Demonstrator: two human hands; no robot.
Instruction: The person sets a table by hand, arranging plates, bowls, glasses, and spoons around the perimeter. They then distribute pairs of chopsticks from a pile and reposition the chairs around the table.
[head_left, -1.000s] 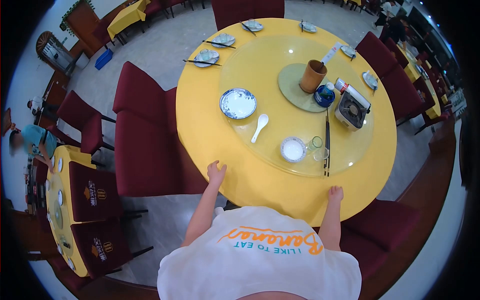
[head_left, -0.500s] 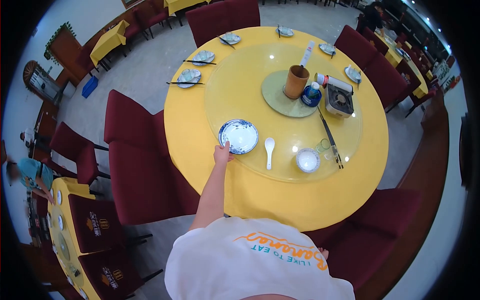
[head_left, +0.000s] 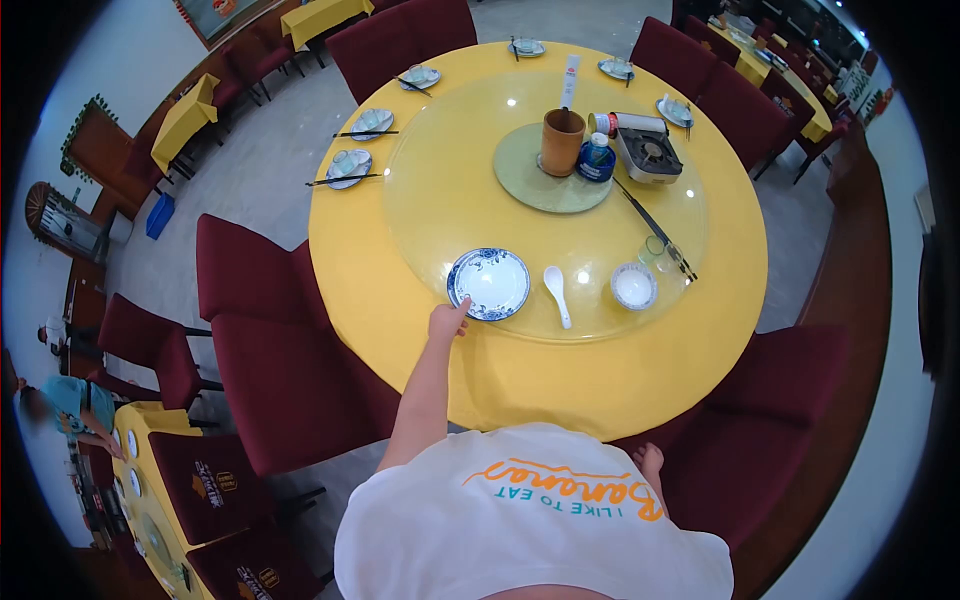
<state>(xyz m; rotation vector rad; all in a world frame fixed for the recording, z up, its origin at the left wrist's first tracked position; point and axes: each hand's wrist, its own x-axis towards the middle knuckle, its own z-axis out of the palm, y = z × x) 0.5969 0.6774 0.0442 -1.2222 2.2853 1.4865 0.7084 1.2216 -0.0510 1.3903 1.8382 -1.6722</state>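
My left hand (head_left: 450, 318) grips the near-left rim of a white plate with a blue floral border (head_left: 489, 284), its thumb over the rim. The plate is at the near edge of the round glass turntable (head_left: 420, 220). Right of it lie a white spoon (head_left: 557, 295), a small patterned bowl (head_left: 634, 287), a clear glass (head_left: 655, 246) and dark chopsticks (head_left: 655, 228). Down by the shirt's right side, away from the table, my right hand (head_left: 649, 459) hangs with its fingers curled; whether it holds anything is hidden.
A brown cup (head_left: 561, 142), a blue container (head_left: 596, 160) and a portable stove (head_left: 649, 153) stand toward the back. Place settings line the yellow table's far rim (head_left: 345, 250). Red chairs (head_left: 270, 370) surround it. Another person (head_left: 75, 405) leans over a table at left.
The view has shifted. The plate in my left hand appears closer to me and nearer the spoon. My right hand now shows more fully beside the shirt.
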